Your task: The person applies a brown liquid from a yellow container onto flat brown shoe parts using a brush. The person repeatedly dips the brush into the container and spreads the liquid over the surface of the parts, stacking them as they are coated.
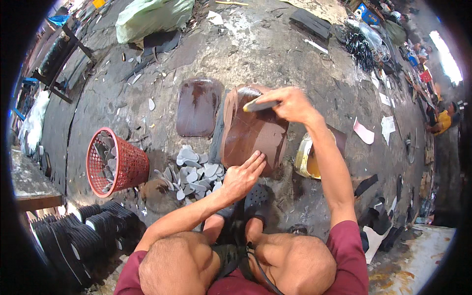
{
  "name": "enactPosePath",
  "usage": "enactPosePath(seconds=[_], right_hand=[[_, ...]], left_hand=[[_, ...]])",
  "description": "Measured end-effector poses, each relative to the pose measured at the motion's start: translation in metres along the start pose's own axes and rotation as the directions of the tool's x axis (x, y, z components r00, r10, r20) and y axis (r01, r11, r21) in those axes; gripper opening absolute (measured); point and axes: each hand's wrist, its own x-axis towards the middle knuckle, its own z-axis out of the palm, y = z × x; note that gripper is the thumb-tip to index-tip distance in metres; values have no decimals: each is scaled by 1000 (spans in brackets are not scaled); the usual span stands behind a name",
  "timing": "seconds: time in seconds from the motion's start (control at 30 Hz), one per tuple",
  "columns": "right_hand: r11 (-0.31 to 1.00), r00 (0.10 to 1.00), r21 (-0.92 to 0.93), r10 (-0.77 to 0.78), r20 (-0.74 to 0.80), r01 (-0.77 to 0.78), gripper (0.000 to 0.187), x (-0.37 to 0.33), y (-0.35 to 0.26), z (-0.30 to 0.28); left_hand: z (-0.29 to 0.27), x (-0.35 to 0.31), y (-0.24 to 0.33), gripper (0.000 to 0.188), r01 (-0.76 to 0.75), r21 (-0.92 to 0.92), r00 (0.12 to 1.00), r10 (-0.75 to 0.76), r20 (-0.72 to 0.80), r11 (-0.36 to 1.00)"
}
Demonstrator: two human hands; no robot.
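A stack of brown sheets (246, 135) lies on the floor in front of me, its far end dark and shiny as if wet. My left hand (243, 176) rests on the near edge of the top sheet with its fingers stretched out. Over the far right part of the stack, my right hand (294, 104) grips a dark, flat brush-like tool (262, 105) with a yellowish tip, slightly blurred. Whether that tip touches the sheet, I cannot tell. Beside my right forearm stands a tin (300, 164) with yellow-brown stuff inside, partly hidden by the arm.
Left of the stack lies another shiny brown sheet (196, 110). Grey teardrop-shaped pieces (196, 172) are heaped near my left forearm. A red plastic basket (135, 164) holds more. Black sole-shaped pieces (59, 246) stand in rows at lower left. Paper scraps (363, 132) lie at right.
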Motion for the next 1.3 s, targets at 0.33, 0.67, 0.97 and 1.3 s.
enactPosePath(seconds=[0.33, 0.67, 0.97, 1.3], right_hand=[[974, 930, -214, 7, 367, 77, 44, 35, 6, 3], [925, 857, -179, 378, 350, -335, 40, -81, -28, -33], [841, 852, -162, 484, -199, -516, 40, -79, -35, -7], [957, 958, -67, 277, -76, -282, 32, -154, -105, 20]], left_hand=[[-8, 0, -2, 42, 32, -27, 999, -31, 36, 999], [-8, 9, 1, 41, 55, -58, 998, -56, -18, 997], [-25, 23, -17, 48, 27, -74, 999, -24, 45, 997], [-61, -2, -38, 37, 239, -424, 817, -417, -398, 873]])
